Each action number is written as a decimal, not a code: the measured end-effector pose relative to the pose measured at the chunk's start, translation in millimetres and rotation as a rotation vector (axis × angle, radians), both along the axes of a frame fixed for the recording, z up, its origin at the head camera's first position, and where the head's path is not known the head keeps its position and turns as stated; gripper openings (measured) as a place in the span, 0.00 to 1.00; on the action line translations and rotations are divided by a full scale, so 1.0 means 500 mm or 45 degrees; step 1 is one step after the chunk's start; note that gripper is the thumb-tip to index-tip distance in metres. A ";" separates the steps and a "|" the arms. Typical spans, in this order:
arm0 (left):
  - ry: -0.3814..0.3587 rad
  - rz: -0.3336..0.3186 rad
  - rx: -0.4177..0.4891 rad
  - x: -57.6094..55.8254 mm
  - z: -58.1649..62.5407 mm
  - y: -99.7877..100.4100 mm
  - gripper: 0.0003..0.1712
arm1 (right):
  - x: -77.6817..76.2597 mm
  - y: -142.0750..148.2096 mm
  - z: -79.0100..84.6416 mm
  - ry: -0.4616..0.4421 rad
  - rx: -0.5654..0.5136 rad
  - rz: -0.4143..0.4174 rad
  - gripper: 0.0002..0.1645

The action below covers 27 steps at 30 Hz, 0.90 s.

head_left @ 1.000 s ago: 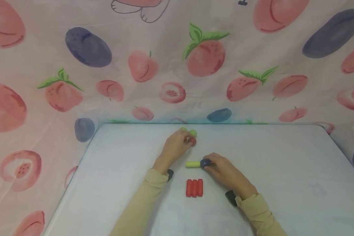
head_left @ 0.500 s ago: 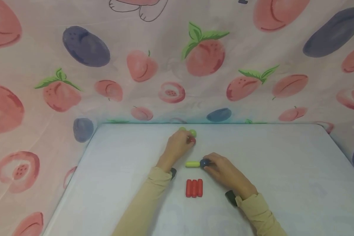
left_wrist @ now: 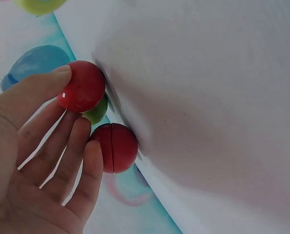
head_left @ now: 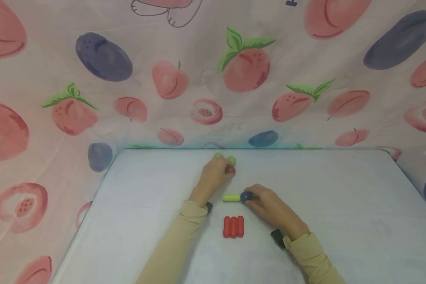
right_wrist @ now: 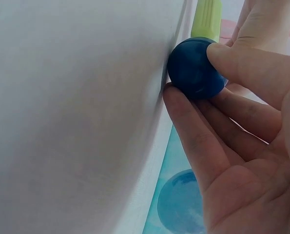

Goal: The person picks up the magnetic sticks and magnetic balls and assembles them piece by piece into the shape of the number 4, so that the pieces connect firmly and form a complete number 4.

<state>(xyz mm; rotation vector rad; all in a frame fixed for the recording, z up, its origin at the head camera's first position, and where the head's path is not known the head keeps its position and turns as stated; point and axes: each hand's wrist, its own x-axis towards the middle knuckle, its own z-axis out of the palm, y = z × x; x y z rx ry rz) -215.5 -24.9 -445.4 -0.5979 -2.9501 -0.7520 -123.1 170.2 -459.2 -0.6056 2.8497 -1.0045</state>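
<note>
My left hand (head_left: 213, 175) is at the far middle of the table. In the left wrist view its thumb and fingers pinch a glossy red ball (left_wrist: 85, 87). A second red ball (left_wrist: 119, 148), with a seam around it, sits by the ring and little fingertips. Two light green balls (head_left: 232, 160) lie just beyond this hand, one partly hidden by it. Nearer the middle, my right hand (head_left: 271, 207) pinches a dark blue ball (right_wrist: 196, 70) low against the tabletop. A yellow-green stick (head_left: 231, 198) lies end-on against the blue ball, pointing left.
Three red sticks (head_left: 234, 227) lie side by side in front of the hands. The white table (head_left: 340, 205) ends at a fruit-patterned cloth (head_left: 305, 71) behind and along the left. Both forearms, in tan sleeves, reach in from the near edge.
The left hand and forearm have shifted slightly right, with the fingers still at the red ball. The right hand, blue ball and yellow-green stick stay in place.
</note>
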 end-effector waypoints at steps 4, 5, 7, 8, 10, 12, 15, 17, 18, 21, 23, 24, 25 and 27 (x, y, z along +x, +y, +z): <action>0.016 -0.011 0.001 -0.001 0.000 0.000 0.09 | 0.000 0.000 -0.001 -0.003 0.000 -0.006 0.20; 0.021 -0.015 0.001 -0.001 0.000 0.000 0.09 | -0.001 0.000 -0.001 -0.002 0.000 -0.007 0.20; 0.031 -0.022 -0.003 -0.001 0.000 0.000 0.09 | -0.001 0.001 -0.002 -0.001 -0.001 -0.007 0.20; 0.032 -0.023 -0.004 -0.001 -0.001 0.000 0.09 | 0.000 0.000 -0.002 -0.002 0.000 -0.008 0.20; 0.031 -0.026 -0.005 -0.001 -0.001 -0.001 0.09 | 0.000 0.000 -0.001 -0.004 0.000 -0.007 0.21; 0.023 -0.028 0.003 0.000 -0.003 -0.001 0.10 | 0.001 0.000 -0.001 -0.006 0.002 -0.007 0.21; 0.021 -0.031 0.016 0.002 -0.005 -0.001 0.12 | 0.001 0.000 -0.001 -0.009 0.009 -0.011 0.21; 0.025 -0.032 0.019 0.002 -0.005 0.000 0.13 | 0.001 0.001 -0.001 -0.010 0.012 -0.012 0.21; 0.026 -0.031 0.019 0.003 -0.005 0.000 0.14 | 0.001 0.001 -0.002 -0.013 0.012 -0.015 0.20; 0.030 -0.028 0.015 0.005 -0.004 -0.001 0.15 | 0.000 0.001 -0.003 -0.023 0.005 -0.017 0.20; 0.025 -0.028 0.016 0.006 -0.004 -0.002 0.15 | 0.000 0.001 -0.003 -0.026 0.001 -0.019 0.20; 0.022 -0.029 0.020 0.006 -0.003 -0.002 0.15 | 0.000 0.001 -0.003 -0.030 -0.004 -0.020 0.20; 0.014 -0.031 0.024 0.007 -0.003 -0.002 0.15 | 0.000 0.002 -0.003 -0.031 -0.009 -0.020 0.20; -0.003 -0.039 0.033 0.009 -0.002 -0.003 0.15 | -0.001 0.002 -0.003 -0.026 -0.014 -0.015 0.20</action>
